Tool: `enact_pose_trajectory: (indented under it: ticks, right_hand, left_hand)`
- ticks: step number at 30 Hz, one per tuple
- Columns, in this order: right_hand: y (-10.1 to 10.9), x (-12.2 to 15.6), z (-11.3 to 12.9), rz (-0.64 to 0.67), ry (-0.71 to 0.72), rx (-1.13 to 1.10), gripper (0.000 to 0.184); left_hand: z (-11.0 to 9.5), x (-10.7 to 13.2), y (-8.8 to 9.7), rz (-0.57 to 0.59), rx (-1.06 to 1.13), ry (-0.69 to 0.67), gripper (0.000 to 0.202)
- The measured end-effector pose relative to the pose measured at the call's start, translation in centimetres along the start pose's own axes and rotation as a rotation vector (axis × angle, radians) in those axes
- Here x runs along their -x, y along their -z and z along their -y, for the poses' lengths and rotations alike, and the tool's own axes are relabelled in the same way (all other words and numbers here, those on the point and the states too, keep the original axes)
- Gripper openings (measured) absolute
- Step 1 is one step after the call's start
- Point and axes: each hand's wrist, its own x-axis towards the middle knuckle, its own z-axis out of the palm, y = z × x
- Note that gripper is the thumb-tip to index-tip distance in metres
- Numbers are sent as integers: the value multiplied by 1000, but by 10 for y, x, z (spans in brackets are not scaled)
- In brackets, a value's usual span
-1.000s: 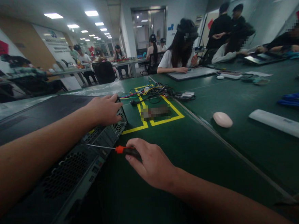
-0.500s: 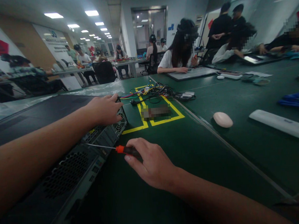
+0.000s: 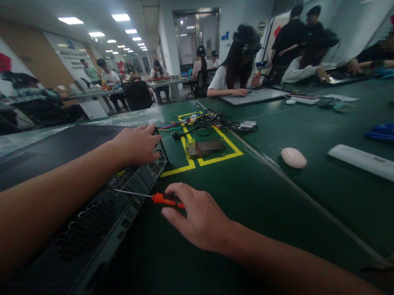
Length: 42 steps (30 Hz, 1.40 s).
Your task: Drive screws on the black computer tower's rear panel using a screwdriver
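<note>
A black computer case [image 3: 48,146] lies on its side at the left of the table, its perforated back panel turned toward me. My left hand [image 3: 138,145] rests over the far top corner of the case, fingers stretched out on its edge near a round fan grille [image 3: 157,163]. In my right hand [image 3: 200,214] is a screwdriver [image 3: 160,198] with an orange and black handle. Its thin shaft points left, and the tip meets the back panel below my left forearm. My right thumb stands a little off the handle.
A tangle of cables [image 3: 211,119] lies beyond the case, by yellow tape [image 3: 221,158] and a blurred-out object [image 3: 207,147]. To the right are a pinkish oval object [image 3: 293,157] and a long white device [image 3: 370,163]. Across the table a person [image 3: 235,68] bends over a flat panel [image 3: 254,96].
The screwdriver handle has turned in my right hand, showing more orange, and my right thumb has moved away from it. My left hand and the case have stayed put.
</note>
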Motion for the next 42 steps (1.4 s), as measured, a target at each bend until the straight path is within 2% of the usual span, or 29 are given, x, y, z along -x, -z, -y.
enact_pose_trajectory:
  ticks: [7, 22, 29, 36, 42]
  right_hand:
    - [-3, -1, -3, -23, 23, 17, 22]
    - [-1, -1, -3, -15, 12, 23, 22]
    - [-1, -1, -3, -19, 5, 28, 23]
    - [0, -1, -1, -24, 6, -2, 23]
    - [3, -2, 0, -46, -5, 25, 23]
  left_hand:
    - [3, -2, -4, -5, 2, -9, 64]
    - [1, -2, -1, 30, 56, 36, 72]
    - [-1, 0, 2, 29, -25, 8, 68]
    - [0, 1, 0, -3, 43, 22, 64]
    - [-1, -1, 1, 30, 10, 23, 71]
